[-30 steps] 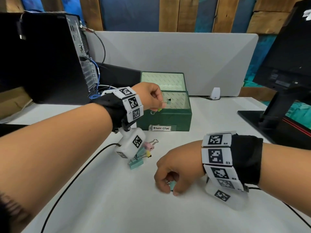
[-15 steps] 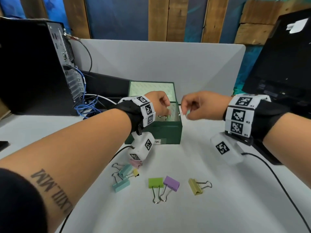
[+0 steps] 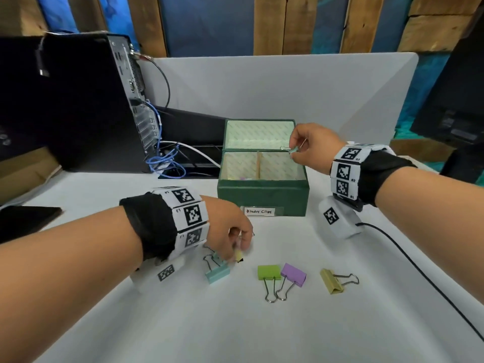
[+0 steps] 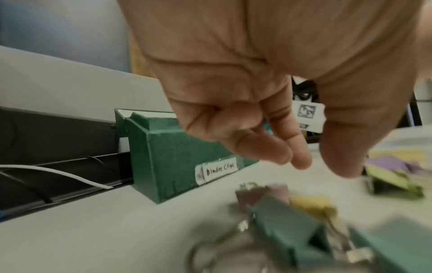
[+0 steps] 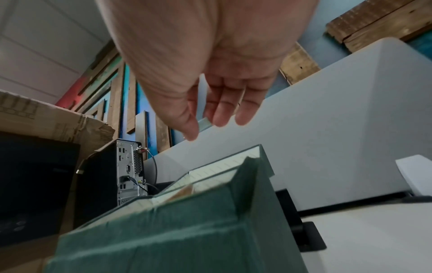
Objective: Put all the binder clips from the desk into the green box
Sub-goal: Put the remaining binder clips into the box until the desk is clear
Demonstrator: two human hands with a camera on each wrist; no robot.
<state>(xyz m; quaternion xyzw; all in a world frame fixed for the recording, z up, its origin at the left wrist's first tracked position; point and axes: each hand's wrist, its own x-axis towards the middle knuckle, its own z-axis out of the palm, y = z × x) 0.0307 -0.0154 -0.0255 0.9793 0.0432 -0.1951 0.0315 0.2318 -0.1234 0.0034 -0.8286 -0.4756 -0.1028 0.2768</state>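
The green box (image 3: 262,196) labelled "Binder Clips" stands open at mid-desk, also seen in the wrist views (image 4: 177,162) (image 5: 187,240). My right hand (image 3: 292,150) (image 5: 203,125) pinches a small teal binder clip (image 3: 293,150) over the box's right compartment. My left hand (image 3: 239,247) (image 4: 320,166) hovers low over a cluster of clips, fingers loosely spread and holding nothing. Below it lie a teal clip (image 3: 218,273) (image 4: 280,230), a small yellow clip (image 3: 238,256) (image 4: 313,205) and a pink one (image 4: 261,194). A green clip (image 3: 268,272), a purple clip (image 3: 293,274) and an olive clip (image 3: 331,281) lie to the right.
A black computer tower (image 3: 78,106) with blue cables (image 3: 167,159) stands at the back left. A grey partition (image 3: 288,87) runs behind the box. A monitor (image 3: 458,100) fills the right. A black wrist cable (image 3: 419,271) crosses the desk, and a dark flat device (image 3: 23,218) lies at the left.
My right hand has lifted the teal clip from the desk and carried it over the box. My left hand has come away from the box down to the clip cluster.
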